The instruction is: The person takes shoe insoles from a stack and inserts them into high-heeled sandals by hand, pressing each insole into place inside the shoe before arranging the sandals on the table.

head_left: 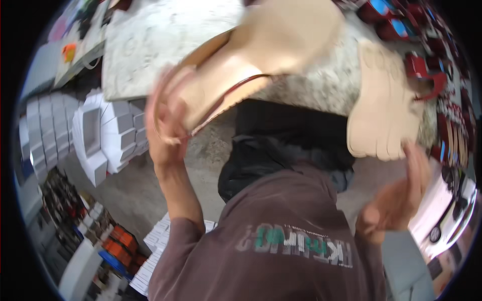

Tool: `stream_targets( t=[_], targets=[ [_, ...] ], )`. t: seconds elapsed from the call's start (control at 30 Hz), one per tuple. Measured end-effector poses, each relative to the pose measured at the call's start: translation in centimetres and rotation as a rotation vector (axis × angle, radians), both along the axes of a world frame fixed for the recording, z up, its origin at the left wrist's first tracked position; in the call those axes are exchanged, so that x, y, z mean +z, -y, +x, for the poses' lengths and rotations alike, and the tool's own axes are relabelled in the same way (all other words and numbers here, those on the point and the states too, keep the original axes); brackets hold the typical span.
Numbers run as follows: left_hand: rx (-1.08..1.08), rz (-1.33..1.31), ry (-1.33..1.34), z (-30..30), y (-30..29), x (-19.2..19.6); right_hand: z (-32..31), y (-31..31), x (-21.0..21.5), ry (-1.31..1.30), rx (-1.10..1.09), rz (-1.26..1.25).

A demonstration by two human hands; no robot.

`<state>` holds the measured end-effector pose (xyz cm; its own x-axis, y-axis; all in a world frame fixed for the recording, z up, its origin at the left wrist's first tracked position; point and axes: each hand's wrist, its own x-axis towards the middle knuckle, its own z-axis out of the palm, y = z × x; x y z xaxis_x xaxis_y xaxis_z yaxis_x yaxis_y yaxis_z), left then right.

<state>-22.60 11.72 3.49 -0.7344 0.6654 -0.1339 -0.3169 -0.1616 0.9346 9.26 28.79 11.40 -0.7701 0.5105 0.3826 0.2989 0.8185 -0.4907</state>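
Note:
My left hand (173, 113) is closed around the near end of a sandal (221, 75) with a beige footbed and thin brownish-red straps or edging. The sandal is raised above the bench, its broad end pointing away and to the right, slightly blurred. My right hand (396, 195) is low at the right with its fingers stretched out and apart, and I see nothing in it. Just beyond its fingertips, several beige insoles (384, 100) lie fanned over one another at the bench's right side. Whether the fingertips touch the nearest insole, I cannot tell.
The pale, stained workbench (145, 50) spans the far side. Dark red sandals (424, 75) crowd its right end. White boxes (120, 130) are stacked at the left, with an orange crate (120, 246) at lower left. Black cloth (281, 130) hangs below the bench edge.

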Motion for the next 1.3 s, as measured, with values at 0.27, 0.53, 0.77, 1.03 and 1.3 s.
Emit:
stream_targets(
  t=[0.27, 0.53, 0.77, 1.03, 1.3],
  targets=[
    [0.032, 0.051, 0.469, 7.8, -3.3, -0.4, -16.1, -0.9, -3.4, 0.102, 0.570, 0.141],
    [0.121, -0.373, -0.978, -2.7, -6.6, -0.3, -18.0, 2.4, -6.8, 0.209, 0.383, 0.275],
    [-0.175, -0.193, -1.141, -9.1, -7.8, -4.2, -20.4, 0.7, -8.2, 0.241, 0.433, 0.024],
    [-0.452, -0.186, -1.268, -8.6, -9.1, -2.1, -22.4, -0.8, -9.1, 0.059, 0.373, -0.006],
    [-0.542, -0.162, -0.984, -10.2, -8.9, -1.0, -27.2, -2.2, -9.3, 0.211, 0.369, -0.209]
  ],
)
